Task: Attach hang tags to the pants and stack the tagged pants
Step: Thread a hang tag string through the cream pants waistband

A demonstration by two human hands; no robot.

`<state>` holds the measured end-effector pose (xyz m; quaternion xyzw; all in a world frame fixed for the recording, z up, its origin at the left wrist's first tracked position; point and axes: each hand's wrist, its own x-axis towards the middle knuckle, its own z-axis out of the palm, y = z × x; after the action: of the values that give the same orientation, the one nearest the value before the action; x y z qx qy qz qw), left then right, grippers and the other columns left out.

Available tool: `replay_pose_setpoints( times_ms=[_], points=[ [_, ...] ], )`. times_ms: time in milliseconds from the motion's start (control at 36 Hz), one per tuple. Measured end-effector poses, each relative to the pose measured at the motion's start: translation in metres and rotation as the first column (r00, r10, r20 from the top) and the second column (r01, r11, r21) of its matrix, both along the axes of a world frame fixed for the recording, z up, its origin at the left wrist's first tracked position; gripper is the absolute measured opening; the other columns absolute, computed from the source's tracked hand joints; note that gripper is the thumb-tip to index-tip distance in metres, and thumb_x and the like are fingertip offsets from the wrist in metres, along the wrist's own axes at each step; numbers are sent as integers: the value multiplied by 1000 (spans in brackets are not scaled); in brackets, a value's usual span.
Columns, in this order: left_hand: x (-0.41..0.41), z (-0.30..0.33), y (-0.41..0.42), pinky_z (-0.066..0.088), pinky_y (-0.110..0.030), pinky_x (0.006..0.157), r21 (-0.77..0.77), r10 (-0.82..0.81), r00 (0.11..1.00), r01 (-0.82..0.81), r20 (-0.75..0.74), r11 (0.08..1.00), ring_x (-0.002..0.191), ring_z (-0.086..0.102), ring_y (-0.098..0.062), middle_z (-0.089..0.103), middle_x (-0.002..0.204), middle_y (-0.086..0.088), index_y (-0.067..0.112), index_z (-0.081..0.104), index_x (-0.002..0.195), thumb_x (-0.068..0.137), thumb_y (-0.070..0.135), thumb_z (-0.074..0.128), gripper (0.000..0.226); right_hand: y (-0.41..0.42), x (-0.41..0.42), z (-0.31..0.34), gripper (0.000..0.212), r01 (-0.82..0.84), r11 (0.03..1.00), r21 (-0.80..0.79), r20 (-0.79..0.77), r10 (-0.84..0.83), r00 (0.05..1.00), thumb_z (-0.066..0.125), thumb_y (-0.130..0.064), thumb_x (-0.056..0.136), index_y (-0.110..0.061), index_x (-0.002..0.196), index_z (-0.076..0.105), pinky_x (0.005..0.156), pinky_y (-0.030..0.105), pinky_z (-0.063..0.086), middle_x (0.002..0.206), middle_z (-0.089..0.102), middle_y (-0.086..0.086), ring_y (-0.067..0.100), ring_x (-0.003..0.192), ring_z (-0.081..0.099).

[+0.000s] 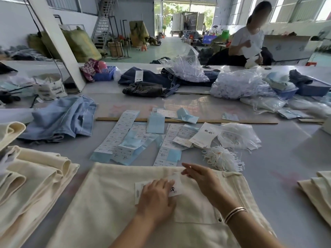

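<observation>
- Stack of folded cream fabric pants [34,178]: found at 9 o'clock on the grey table [279,158], well apart from the hands.
- Crumpled light-blue denim garment [62,117]: laid at 10 o'clock, behind the cream stack.
- Single cream fabric pants [107,203]: spread flat at 6 o'clock, under both hands.
- White rectangular paper hang tag [138,191]: laid on the spread pants at centre, partly covered by the left hand.
- Left hand [155,197]: placed flat on the tag, fingers nearly straight, pressing and not gripping.
- Strips of white and pale-blue printed labels [125,136]: spread at 12 o'clock, beyond the pants.
- Right hand [198,176]: rested on the pants just beside the tag; fingers are extended, and whether anything is pinched cannot be told.
- Bundle of white string loops [223,158]: laid at 1 o'clock, near the right hand.
- Folded cream pants [317,187]: seen at 3 o'clock, at the edge.
</observation>
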<state>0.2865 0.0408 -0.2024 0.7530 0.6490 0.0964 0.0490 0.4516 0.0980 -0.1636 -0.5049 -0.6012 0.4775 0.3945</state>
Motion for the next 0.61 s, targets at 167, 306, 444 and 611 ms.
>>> replay_pose_setpoints(
  times_ms=[167, 306, 444, 611],
  points=[
    [18, 2, 2, 46, -36, 86, 103, 68, 996, -74, 62, 992, 102, 58, -24, 61, 115, -1, 31, 66, 117, 86, 68, 32, 60, -11, -7, -10, 28, 92, 991, -92, -191, -108, 976, 44, -5, 99, -19, 111, 65, 47, 15, 29, 58, 39, -5, 4, 49, 34],
    [22, 4, -2, 45, -28, 57, 250, 34, 912, -148, 409, 957, 64, 58, -11, 66, 72, 4, 20, 68, 80, 95, 31, 56, 23, -16, -2, -17, 31, 53, 994, -91, -320, -79, 944, 42, -5, 99, -27, 119, 53, 46, 19, 32, 61, 47, 5, 10, 50, 36],
    [29, 3, -1, 44, -28, 71, -143, 278, 330, -379, 902, 914, 79, 58, -14, 70, 85, -7, 11, 68, 84, 98, 13, 49, 24, -20, -1, -28, 5, 85, 989, -117, -348, -121, 930, 46, -12, 98, -9, 96, 49, 39, 17, 23, 60, 51, 6, 9, 42, 29],
    [27, 0, 0, 47, -34, 91, -294, 353, 78, -405, 932, 866, 100, 61, -23, 69, 103, -10, 7, 69, 102, 100, 12, 47, 23, -30, -11, -37, 15, 105, 993, 48, -154, -96, 983, 62, -8, 90, -16, 78, 65, 46, 10, 32, 55, 57, -8, -2, 47, 43]
  ],
)
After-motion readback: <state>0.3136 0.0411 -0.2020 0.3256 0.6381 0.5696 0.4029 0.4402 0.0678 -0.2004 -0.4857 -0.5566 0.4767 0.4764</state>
